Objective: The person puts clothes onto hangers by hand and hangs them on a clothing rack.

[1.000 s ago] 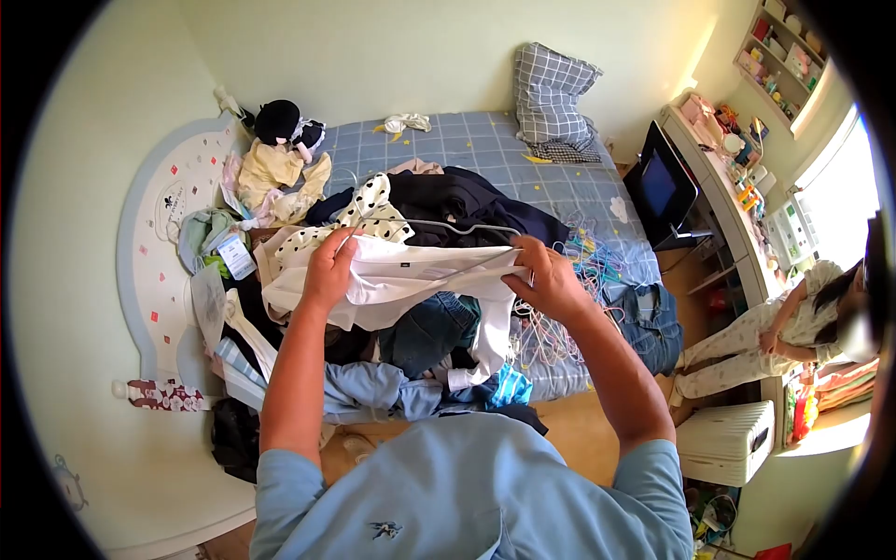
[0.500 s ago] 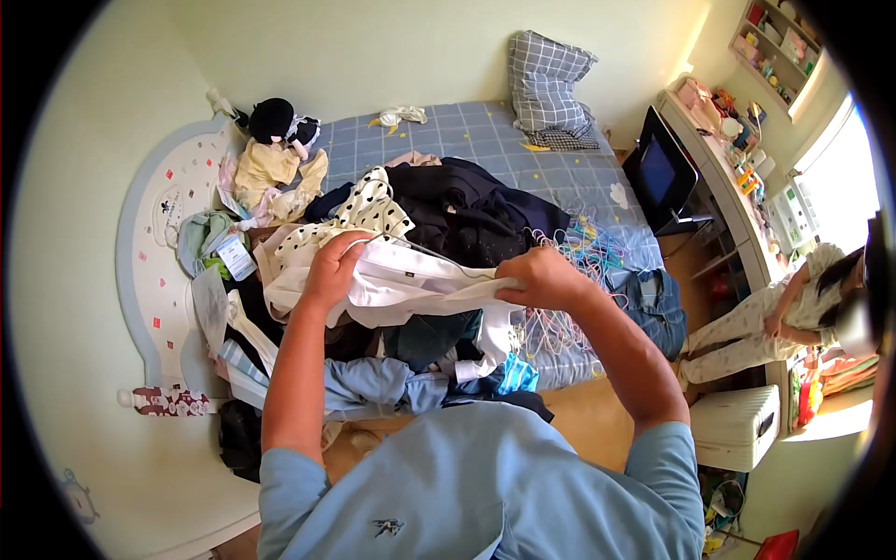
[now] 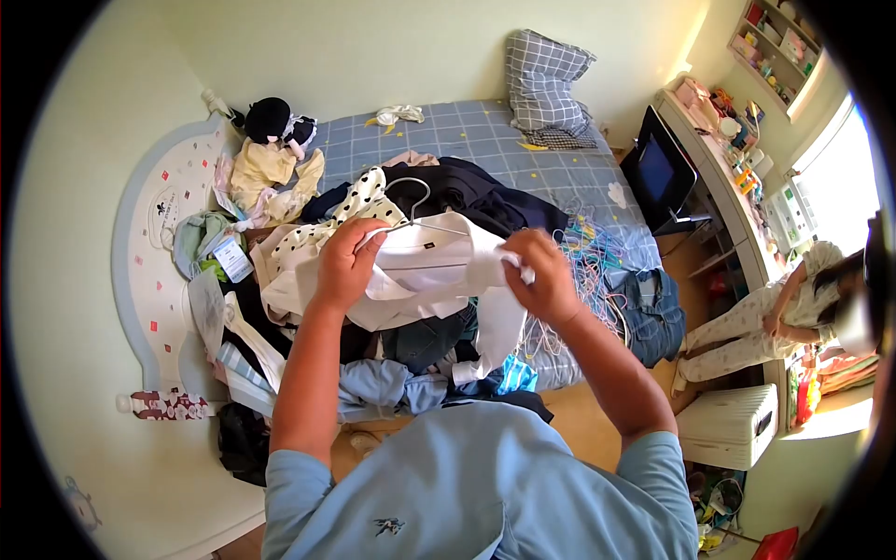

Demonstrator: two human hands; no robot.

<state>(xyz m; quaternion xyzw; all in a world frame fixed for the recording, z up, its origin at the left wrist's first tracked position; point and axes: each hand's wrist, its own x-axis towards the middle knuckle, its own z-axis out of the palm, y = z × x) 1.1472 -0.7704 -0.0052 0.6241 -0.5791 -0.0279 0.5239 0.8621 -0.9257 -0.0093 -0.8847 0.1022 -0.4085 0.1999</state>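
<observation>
A white shirt hangs between my hands above the clothes pile, its collar opening facing up. Inside its neck sits a wire hanger, with the hook standing above the collar. My left hand is closed on the shirt's left shoulder and the hanger there. My right hand pinches the white fabric at the right shoulder. Behind the shirt lie a polka-dot garment and dark clothes. One white sleeve hangs down beside dark jeans.
Tangled hangers and blue jeans lie on the bed's right side. A checked pillow and a doll are at the back. At the right are a monitor, a person and a white suitcase.
The hanger's hook has come into view, upright above the collar. The shirt's neck has opened wider, and my right hand has shifted its hold along the right shoulder.
</observation>
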